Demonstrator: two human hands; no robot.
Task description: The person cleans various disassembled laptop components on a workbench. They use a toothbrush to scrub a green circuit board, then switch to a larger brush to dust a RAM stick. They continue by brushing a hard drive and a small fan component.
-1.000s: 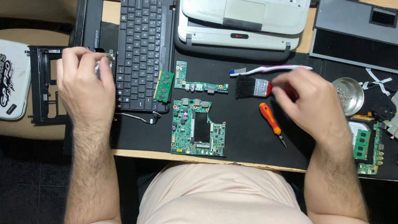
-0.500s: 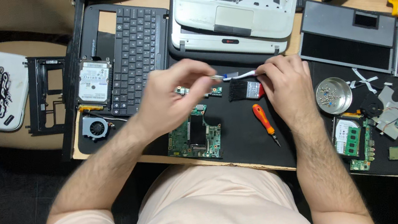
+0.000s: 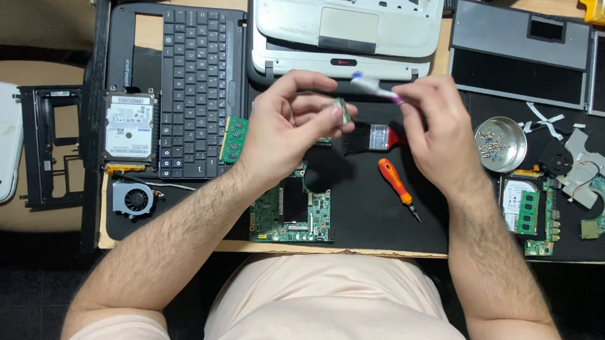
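Black matting (image 3: 369,208) covers your bench, crowded with laptop parts. Your left hand (image 3: 282,130) is raised above it, fingers curled and pinching a small green circuit card (image 3: 342,111), which half a second ago lay lower, nearer the mat. Your right hand (image 3: 436,134) has lifted too, thumb and forefinger closed on a white-and-purple toothbrush (image 3: 373,88) whose head points at the card. Below the hands lie a green motherboard (image 3: 292,210), a flat paintbrush (image 3: 375,138) and an orange screwdriver (image 3: 397,185). Open mat sits around the screwdriver. A metal dish of screws (image 3: 501,144) stands just beside your right wrist; the keyboard (image 3: 193,91) hems in your left.
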